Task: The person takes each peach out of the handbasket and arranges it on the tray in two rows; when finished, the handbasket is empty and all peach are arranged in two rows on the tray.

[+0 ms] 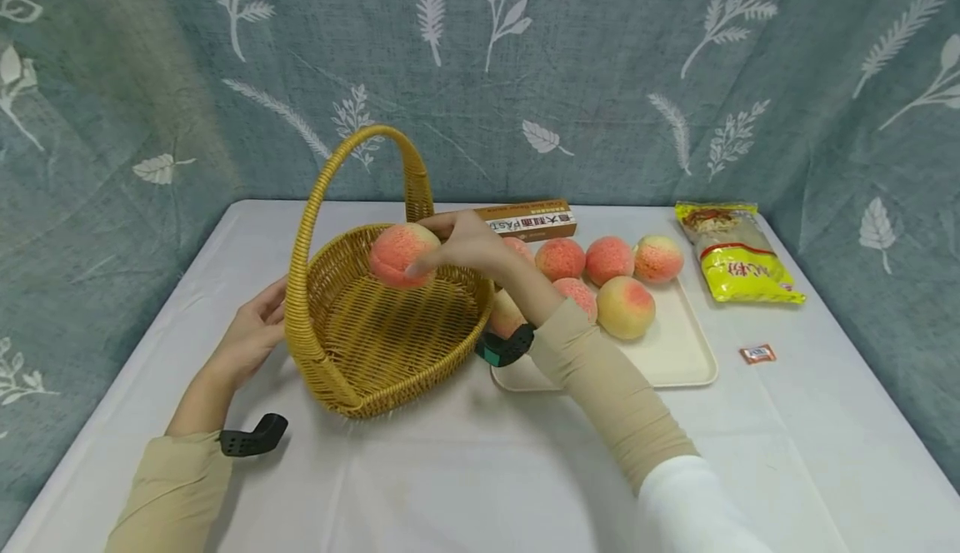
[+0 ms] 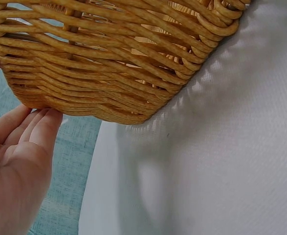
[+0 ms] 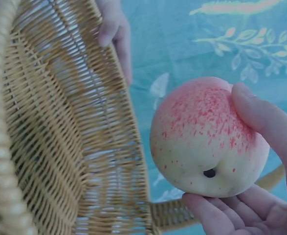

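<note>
My right hand (image 1: pixel 471 243) holds a pink and yellow peach (image 1: pixel 401 255) over the woven basket (image 1: pixel 330 370). In the right wrist view, the thumb lies on one side of this peach (image 3: pixel 207 137) and the fingers on the other. At the basket's left side, my left hand (image 1: pixel 251 332) grips the wicker wall. From the left wrist view, its fingertips (image 2: pixel 45 120) touch the outside of the weave. The basket's tall arched handle rises above it, and its visible floor is bare.
Right of the basket, several peaches (image 1: pixel 626 307) sit on a cream tray (image 1: pixel 686 366), partly hidden by my right arm. Behind them lies a pasta box (image 1: pixel 532 220). A yellow food packet (image 1: pixel 738 253) and a small wrapped sweet (image 1: pixel 757 354) lie farther right.
</note>
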A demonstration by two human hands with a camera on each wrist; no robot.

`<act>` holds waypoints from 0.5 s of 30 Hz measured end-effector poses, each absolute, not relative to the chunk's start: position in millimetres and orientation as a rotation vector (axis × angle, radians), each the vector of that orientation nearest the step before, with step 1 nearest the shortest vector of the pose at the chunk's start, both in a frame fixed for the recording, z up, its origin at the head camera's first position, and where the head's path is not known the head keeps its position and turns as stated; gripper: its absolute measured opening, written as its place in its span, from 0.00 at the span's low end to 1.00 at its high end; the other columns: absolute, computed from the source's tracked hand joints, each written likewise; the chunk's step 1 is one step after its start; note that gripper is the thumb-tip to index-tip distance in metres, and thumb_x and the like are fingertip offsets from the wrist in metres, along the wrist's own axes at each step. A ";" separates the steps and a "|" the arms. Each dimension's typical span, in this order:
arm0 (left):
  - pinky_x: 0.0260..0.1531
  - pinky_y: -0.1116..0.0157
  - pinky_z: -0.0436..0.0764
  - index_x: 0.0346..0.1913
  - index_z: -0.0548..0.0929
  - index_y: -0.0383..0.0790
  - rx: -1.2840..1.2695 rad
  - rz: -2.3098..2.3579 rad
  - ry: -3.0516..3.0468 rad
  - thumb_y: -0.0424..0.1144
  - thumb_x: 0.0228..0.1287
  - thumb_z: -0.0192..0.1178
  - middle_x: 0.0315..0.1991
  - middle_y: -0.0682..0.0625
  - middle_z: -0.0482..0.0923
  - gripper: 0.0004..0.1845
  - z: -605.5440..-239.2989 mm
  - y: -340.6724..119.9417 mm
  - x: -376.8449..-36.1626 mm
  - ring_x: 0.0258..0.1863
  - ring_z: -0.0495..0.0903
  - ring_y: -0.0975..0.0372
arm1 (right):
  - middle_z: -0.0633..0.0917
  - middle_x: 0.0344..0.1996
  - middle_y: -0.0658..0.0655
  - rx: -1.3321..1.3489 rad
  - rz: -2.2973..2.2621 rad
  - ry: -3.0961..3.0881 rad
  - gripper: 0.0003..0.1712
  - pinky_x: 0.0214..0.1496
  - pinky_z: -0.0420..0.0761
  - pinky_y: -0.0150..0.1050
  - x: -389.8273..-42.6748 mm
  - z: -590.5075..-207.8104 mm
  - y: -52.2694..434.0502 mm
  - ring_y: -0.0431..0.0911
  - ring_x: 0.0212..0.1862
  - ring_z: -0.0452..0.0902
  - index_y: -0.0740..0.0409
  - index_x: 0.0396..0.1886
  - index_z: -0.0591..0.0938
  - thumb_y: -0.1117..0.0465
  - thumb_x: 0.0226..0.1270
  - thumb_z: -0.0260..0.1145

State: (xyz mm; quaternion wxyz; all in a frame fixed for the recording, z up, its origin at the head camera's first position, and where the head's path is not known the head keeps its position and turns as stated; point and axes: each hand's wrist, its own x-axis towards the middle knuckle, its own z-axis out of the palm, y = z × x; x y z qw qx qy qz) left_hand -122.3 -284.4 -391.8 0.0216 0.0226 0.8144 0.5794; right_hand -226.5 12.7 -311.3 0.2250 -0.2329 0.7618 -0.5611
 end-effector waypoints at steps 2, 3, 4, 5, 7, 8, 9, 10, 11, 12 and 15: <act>0.57 0.76 0.68 0.76 0.42 0.30 0.066 1.791 2.525 0.31 0.67 0.58 0.74 0.30 0.43 0.43 -390.4 -284.1 -122.4 0.72 0.48 0.40 | 0.84 0.51 0.60 -0.667 -1.601 2.053 0.37 0.49 0.81 0.42 -222.6 -308.7 19.0 0.49 0.47 0.81 0.62 0.64 0.75 0.69 0.52 0.75; 0.57 0.76 0.68 0.76 0.42 0.30 0.057 1.781 2.533 0.31 0.67 0.58 0.74 0.30 0.44 0.43 -390.2 -284.1 -122.6 0.72 0.49 0.40 | 0.84 0.51 0.61 -0.677 -1.623 2.030 0.37 0.49 0.81 0.42 -221.1 -307.8 21.8 0.49 0.48 0.81 0.62 0.64 0.75 0.70 0.52 0.75; 0.58 0.75 0.68 0.76 0.42 0.30 0.053 1.773 2.537 0.31 0.67 0.57 0.74 0.30 0.44 0.43 -390.0 -284.1 -122.6 0.72 0.49 0.40 | 0.83 0.52 0.61 -0.684 -1.643 2.007 0.37 0.49 0.81 0.42 -219.8 -307.2 24.3 0.50 0.48 0.81 0.63 0.65 0.75 0.71 0.52 0.74; 0.59 0.75 0.67 0.76 0.42 0.31 0.049 1.770 2.537 0.31 0.67 0.57 0.74 0.30 0.44 0.43 -389.7 -284.0 -122.5 0.72 0.48 0.39 | 0.83 0.52 0.61 -0.690 -1.655 1.992 0.37 0.49 0.81 0.42 -218.6 -306.9 26.4 0.50 0.48 0.81 0.63 0.65 0.74 0.72 0.52 0.74; 0.60 0.74 0.67 0.76 0.42 0.31 0.044 1.763 2.543 0.31 0.67 0.57 0.74 0.30 0.44 0.43 -389.4 -284.0 -122.3 0.71 0.48 0.39 | 0.83 0.53 0.61 -0.695 -1.671 1.968 0.38 0.50 0.81 0.41 -216.5 -307.2 30.4 0.50 0.50 0.81 0.63 0.66 0.74 0.72 0.52 0.73; 0.60 0.74 0.67 0.76 0.42 0.30 0.044 1.758 2.550 0.31 0.67 0.57 0.74 0.29 0.44 0.43 -389.5 -283.9 -122.3 0.71 0.48 0.38 | 0.83 0.54 0.61 -0.696 -1.678 1.963 0.38 0.51 0.81 0.41 -215.5 -307.5 32.3 0.50 0.50 0.81 0.63 0.66 0.73 0.73 0.52 0.73; 0.59 0.75 0.67 0.76 0.43 0.30 0.041 1.758 2.552 0.31 0.67 0.57 0.74 0.29 0.45 0.43 -389.2 -283.6 -122.2 0.71 0.49 0.38 | 0.82 0.54 0.61 -0.693 -1.684 1.963 0.39 0.51 0.81 0.41 -214.4 -308.1 34.1 0.50 0.51 0.81 0.63 0.66 0.73 0.72 0.52 0.74; 0.59 0.75 0.67 0.76 0.43 0.30 0.044 1.762 2.550 0.31 0.67 0.57 0.74 0.29 0.45 0.43 -389.0 -283.4 -122.2 0.71 0.48 0.38 | 0.82 0.55 0.60 -0.688 -1.690 1.965 0.39 0.51 0.80 0.41 -213.7 -308.7 35.8 0.49 0.51 0.81 0.63 0.67 0.73 0.72 0.51 0.74; 0.59 0.75 0.67 0.76 0.43 0.29 0.044 1.760 2.553 0.31 0.67 0.57 0.73 0.28 0.45 0.43 -388.9 -283.0 -122.2 0.71 0.49 0.38 | 0.82 0.55 0.60 -0.683 -1.697 1.967 0.40 0.52 0.80 0.41 -212.8 -309.5 37.4 0.49 0.52 0.81 0.63 0.67 0.73 0.72 0.51 0.74; 0.58 0.76 0.68 0.76 0.43 0.29 0.044 1.757 2.555 0.31 0.67 0.57 0.73 0.28 0.45 0.43 -388.8 -282.6 -122.4 0.71 0.49 0.38 | 0.82 0.55 0.60 -0.675 -1.707 1.965 0.40 0.52 0.80 0.41 -212.1 -310.3 39.0 0.49 0.52 0.80 0.63 0.67 0.73 0.73 0.51 0.74; 0.60 0.74 0.67 0.76 0.42 0.30 0.035 1.759 2.542 0.31 0.67 0.57 0.74 0.29 0.45 0.43 -388.6 -280.9 -123.3 0.71 0.49 0.38 | 0.81 0.56 0.61 -0.658 -1.744 1.962 0.41 0.53 0.80 0.41 -210.0 -312.1 43.9 0.49 0.53 0.80 0.63 0.67 0.73 0.73 0.50 0.75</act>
